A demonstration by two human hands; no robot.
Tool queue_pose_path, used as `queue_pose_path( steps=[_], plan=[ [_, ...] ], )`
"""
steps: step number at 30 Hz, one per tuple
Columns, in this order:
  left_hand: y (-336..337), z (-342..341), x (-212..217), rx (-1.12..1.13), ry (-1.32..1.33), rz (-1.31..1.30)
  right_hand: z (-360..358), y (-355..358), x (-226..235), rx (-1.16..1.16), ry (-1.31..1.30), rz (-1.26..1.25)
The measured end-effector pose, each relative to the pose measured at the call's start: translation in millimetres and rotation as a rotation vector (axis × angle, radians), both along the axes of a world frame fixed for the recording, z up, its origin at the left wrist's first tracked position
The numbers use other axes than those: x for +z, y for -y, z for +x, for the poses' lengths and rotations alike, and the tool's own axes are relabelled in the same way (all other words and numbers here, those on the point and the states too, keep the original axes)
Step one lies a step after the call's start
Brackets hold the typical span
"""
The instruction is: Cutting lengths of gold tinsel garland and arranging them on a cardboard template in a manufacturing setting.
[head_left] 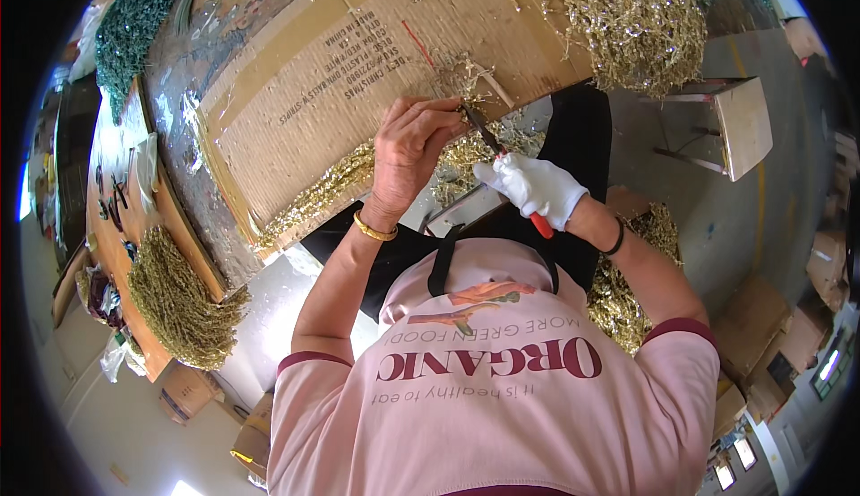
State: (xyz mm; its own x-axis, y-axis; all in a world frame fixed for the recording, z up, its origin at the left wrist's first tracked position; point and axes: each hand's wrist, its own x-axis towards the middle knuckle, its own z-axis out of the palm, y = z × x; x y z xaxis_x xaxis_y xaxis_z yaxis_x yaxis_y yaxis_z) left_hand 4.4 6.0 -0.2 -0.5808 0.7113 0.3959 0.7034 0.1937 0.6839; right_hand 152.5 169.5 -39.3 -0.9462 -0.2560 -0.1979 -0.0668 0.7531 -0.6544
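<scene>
My left hand (415, 142), bare with a gold bangle at the wrist, is closed, its fingertips pinched together over the near edge of a cardboard sheet (296, 66). What they pinch is too small to make out; gold glittery bits (485, 93) lie just beyond them. In a white glove, my right hand (537, 189) grips red-handled pliers (485, 132). Their dark jaws reach up to the left fingertips. Below both hands, gold tinsel strands (457, 169) lie along the cardboard's edge and over my lap.
A big gold tinsel bunch (618, 17) covers the far right of the table. Teal tinsel (143, 34) lies far left. Another gold bunch (179, 294) rests on a wooden board beside several dark tools (112, 200). A wooden stool (739, 129) stands at right, cardboard boxes (748, 326) behind.
</scene>
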Motion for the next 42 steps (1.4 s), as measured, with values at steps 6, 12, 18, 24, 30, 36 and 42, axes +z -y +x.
queue_pose_path(
  steps=[6, 12, 18, 24, 30, 36, 42],
  plan=[
    [3, 0, 1, 0.003, 0.048, -0.02, -5, 16, 30, -0.291, 0.248, 0.086],
    [0, 1, 4, 0.014, 0.079, -0.022, 8, 8, -8, -0.273, 0.133, -0.111],
    [2, 2, 4, 0.023, 0.03, -0.025, -14, 6, 53, -0.512, 0.755, -0.832],
    [2, 1, 0, -0.012, 0.023, 0.002, -11, -1, 37, -0.444, 0.617, -0.791],
    [2, 1, -1, -0.008, -0.048, 0.011, -7, 1, 22, -0.183, 0.305, 0.084],
    [1, 1, 2, -0.024, -0.013, 0.007, -2, 7, 16, -0.26, 0.239, 0.127],
    [2, 2, 0, 0.001, -0.022, -0.011, -8, 5, 46, -0.487, 0.549, -0.685]
  ],
)
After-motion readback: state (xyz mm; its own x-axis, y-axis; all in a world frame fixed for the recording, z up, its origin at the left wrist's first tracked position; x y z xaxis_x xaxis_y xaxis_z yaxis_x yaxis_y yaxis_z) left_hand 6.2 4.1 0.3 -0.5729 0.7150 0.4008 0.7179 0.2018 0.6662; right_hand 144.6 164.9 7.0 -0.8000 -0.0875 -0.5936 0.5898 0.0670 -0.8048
